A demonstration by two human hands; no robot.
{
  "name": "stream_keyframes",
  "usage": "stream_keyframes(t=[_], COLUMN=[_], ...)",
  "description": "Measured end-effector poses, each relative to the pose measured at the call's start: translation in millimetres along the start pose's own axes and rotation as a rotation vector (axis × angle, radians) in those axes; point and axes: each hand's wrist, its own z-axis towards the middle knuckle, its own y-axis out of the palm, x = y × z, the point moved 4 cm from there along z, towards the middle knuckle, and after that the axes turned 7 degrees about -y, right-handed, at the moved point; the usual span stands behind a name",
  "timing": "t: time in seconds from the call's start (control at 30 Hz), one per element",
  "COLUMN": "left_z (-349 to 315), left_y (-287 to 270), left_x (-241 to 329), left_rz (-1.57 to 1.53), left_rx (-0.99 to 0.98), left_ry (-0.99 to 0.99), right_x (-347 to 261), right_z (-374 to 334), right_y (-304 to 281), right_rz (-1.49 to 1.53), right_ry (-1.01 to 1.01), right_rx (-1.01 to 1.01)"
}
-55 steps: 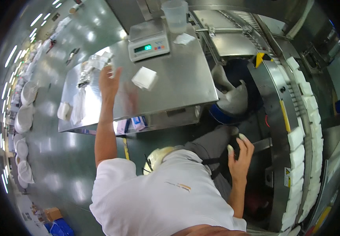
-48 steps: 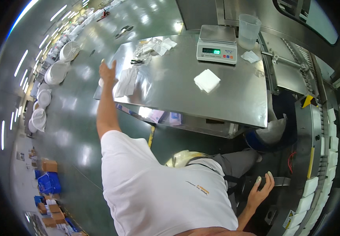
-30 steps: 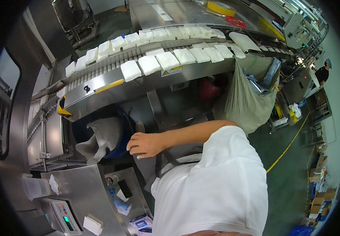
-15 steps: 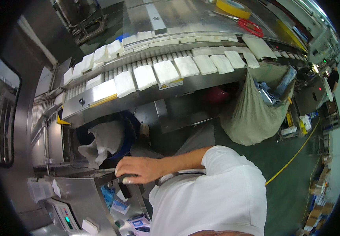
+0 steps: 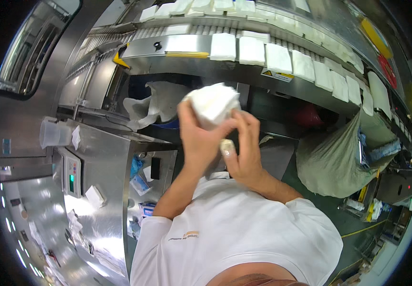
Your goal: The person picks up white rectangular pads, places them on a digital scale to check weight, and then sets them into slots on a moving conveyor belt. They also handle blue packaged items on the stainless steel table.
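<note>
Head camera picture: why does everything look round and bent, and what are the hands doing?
No robot here, just a person at work. A fisheye camera worn on the head looks down, so straight edges bend. The left hand grips a thick white folded bundle; the right hand is close against it, blur hiding exact contact. The shiny steel table at left bears a white digital scale and a square white pad. Ahead, white folded stacks line a metal roller conveyor.

The steel bench carries a digital weighing scale, a translucent jug, a white pad and a crumpled sheet.
</note>
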Motion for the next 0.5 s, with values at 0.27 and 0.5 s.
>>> stream_keyframes(t=[0.27, 0.5], left_z=[-14.2, -12.5], left_y=[-15.7, -29.0], left_x=[-0.9, 5.8], left_rz=[0.136, 0.213], left_rx=[-0.252, -0.237], left_ry=[0.086, 0.131], right_x=[16.4, 23.6], right_z=[-3.3, 1.3], right_y=[8.6, 16.9], right_rz=[0.398, 0.532], right_ry=[0.089, 0.229], right_rx=[0.149, 0.100])
